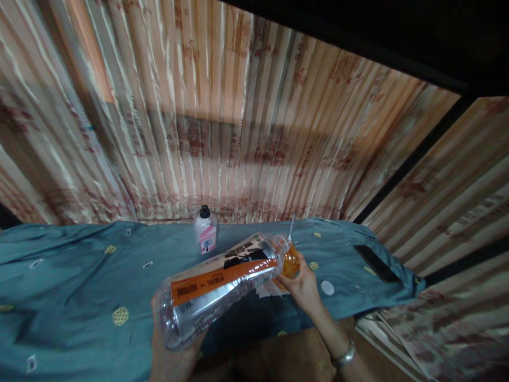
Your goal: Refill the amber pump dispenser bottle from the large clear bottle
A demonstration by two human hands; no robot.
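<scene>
A large clear plastic bottle [222, 281] with an orange and silver label lies tilted across the middle, its mouth toward the right. My left hand [170, 353] is closed around its base from below, with most of the fingers hidden behind it. My right hand [304, 286] grips a small clear container of orange liquid [292, 260], right beside the bottle's mouth. From the container a thin white stick [292, 225] points upward. Whether the bottle's mouth touches the container's rim, I cannot tell. Below the container, a whitish piece of paper or tissue [270, 289] partly shows.
On the teal patterned cloth [79, 281] stands a small clear bottle with a black cap and pink label [205, 233]. A white round lid [327, 288] and a black phone [377, 263] lie to the right. Striped curtains [222, 132] hang behind.
</scene>
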